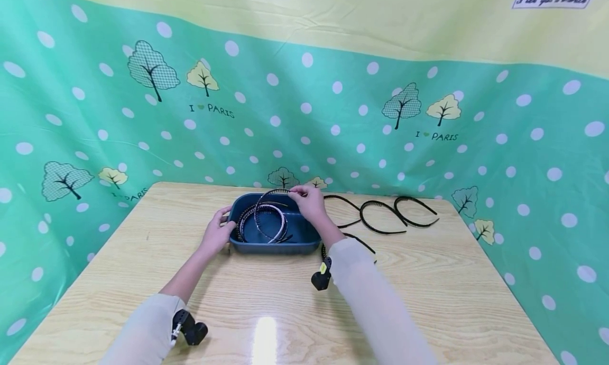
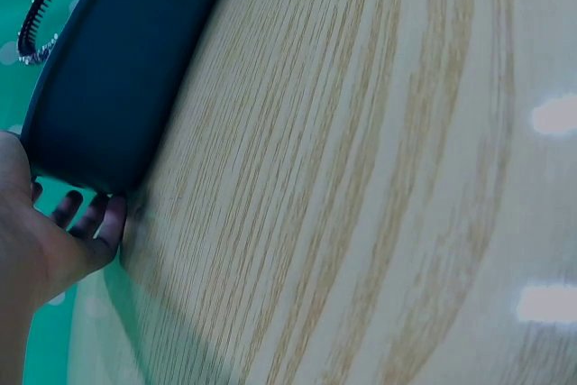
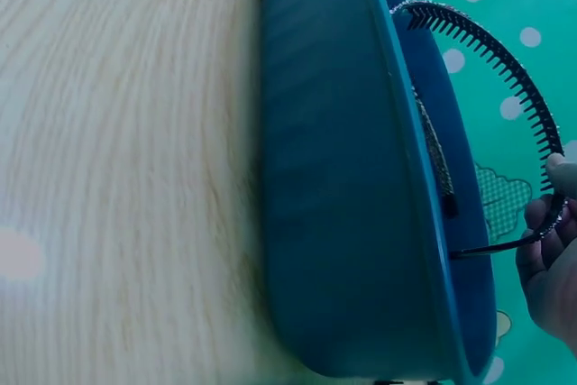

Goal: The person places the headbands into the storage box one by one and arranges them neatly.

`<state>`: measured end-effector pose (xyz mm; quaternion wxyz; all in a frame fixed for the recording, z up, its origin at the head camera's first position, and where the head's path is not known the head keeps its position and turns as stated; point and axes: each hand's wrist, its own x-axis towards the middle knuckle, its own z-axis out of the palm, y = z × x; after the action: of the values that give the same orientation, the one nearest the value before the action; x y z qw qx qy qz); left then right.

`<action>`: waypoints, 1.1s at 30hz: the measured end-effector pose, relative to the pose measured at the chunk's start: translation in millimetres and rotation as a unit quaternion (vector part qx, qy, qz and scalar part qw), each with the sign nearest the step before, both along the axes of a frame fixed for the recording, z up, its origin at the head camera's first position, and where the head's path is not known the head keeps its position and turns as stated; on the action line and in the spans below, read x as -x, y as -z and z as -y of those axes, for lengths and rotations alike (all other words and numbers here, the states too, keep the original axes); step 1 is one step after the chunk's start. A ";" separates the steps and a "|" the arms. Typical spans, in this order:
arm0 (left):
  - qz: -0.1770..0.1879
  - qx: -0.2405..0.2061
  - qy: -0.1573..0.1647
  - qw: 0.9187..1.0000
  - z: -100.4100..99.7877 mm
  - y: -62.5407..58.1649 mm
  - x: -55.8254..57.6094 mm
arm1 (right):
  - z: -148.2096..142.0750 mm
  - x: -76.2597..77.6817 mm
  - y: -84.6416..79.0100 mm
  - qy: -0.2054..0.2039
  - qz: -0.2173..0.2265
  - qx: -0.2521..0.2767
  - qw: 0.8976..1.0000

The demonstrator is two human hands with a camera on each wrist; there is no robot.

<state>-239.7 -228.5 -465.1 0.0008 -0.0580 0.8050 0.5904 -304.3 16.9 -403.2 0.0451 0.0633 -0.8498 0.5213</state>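
My left hand (image 1: 218, 234) grips the left end of a dark blue plastic bin (image 1: 276, 248), thumb at the rim and fingers against the outside wall. Above the bin's open top, my right hand (image 1: 309, 202) pinches a thin black toothed headband (image 3: 518, 69) with a glittery outer edge. The lower part of that headband reaches down inside the rim. Several other headbands lie in the left half of the bin, a pale one (image 1: 284, 225) among them. In the right wrist view the near wall hides most of the bin's contents.
To the right of the bin, several black headbands (image 1: 380, 231) lie spread on the wooden table (image 1: 428, 280). One of them is partly behind my right forearm. A green and yellow curtain (image 1: 304, 127) with white dots hangs along the table's back edge.
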 end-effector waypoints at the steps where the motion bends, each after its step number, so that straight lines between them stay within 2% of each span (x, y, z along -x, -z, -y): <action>1: 0.000 0.000 0.000 1.000 -0.2 -0.2 -0.2 | 1.1 -1.0 0.5 0.001 0.003 0.001 1.000; 9: 0.005 0.001 -0.005 1.000 -0.9 -0.1 0.1 | 8.5 -6.2 3.7 0.002 0.018 0.007 1.000; 21: 0.007 -0.006 -0.003 1.000 -1.3 -0.7 -0.1 | 17.7 -6.1 11.4 0.002 0.015 0.005 1.000; 33: 0.006 -0.009 -0.004 1.000 -1.4 -4.3 -2.2 | 29.7 -10.1 18.9 0.016 0.017 0.035 0.999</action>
<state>-237.5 -227.1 -460.8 0.0038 -0.0650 0.7997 0.5968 -294.1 -12.9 -422.1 0.0405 0.0394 -0.8327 0.5508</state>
